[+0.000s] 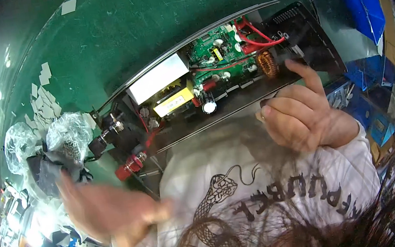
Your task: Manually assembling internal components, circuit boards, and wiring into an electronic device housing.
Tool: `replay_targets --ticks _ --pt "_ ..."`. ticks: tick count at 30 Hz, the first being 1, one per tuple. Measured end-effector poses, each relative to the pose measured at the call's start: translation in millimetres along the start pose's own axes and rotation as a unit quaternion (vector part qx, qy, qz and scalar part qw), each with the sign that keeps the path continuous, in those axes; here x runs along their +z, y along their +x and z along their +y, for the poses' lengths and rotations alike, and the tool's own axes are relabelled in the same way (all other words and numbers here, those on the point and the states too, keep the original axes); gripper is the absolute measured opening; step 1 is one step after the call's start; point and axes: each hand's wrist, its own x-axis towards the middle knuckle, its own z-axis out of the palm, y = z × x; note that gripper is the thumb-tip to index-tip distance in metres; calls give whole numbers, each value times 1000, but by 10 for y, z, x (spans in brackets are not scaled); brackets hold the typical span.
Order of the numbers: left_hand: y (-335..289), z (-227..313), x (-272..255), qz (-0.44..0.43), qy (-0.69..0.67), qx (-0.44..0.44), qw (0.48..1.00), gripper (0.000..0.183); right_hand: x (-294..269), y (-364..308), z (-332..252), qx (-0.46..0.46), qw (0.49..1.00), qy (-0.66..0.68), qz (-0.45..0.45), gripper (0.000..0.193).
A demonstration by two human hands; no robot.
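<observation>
A long black metal case with its top off (pixel 193 129) lies in front of me, a green circuit board (pixel 226 38) inside. On the board are a yellow transformer (pixel 174 102), a white block (pixel 158 78), a copper coil (pixel 267 63) and red wires (pixel 259 30). Black (pixel 106 136) and red terminal posts (pixel 131 165) stick out at its left end. My right hand (pixel 302 114) is at the case's near right edge, index finger stretched toward the coil, thumb and other fingers pinched on something small and dark. Blurred by motion, my left hand (pixel 108 207) is spread below the bags, apparently holding nothing.
Clear plastic bags (pixel 69 136) and a dark grey bag (pixel 47 170) lie left of the case. White paper pieces (pixel 44 104) are scattered on the green table (pixel 142 15). At the right stand a blue bin (pixel 364 6) and cardboard (pixel 393 25).
</observation>
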Motion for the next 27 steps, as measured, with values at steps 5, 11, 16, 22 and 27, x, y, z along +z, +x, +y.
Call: replay_targets --ticks 5,11,16,22,27 --pt "67 352 8 -99 13 94 991 47 -70 90 -177 45 994 -48 -89 14" --pt "263 279 372 -155 90 13 984 30 -221 181 -147 90 974 2 -208 24" --pt "237 175 371 -136 -7 -59 989 42 -251 288 -113 100 963 33 -249 15" --pt "272 138 375 -125 -10 -47 991 44 -252 407 -51 123 949 102 -272 14" --pt "257 122 409 -94 -90 -63 989 29 -232 416 -17 128 954 129 -238 17"
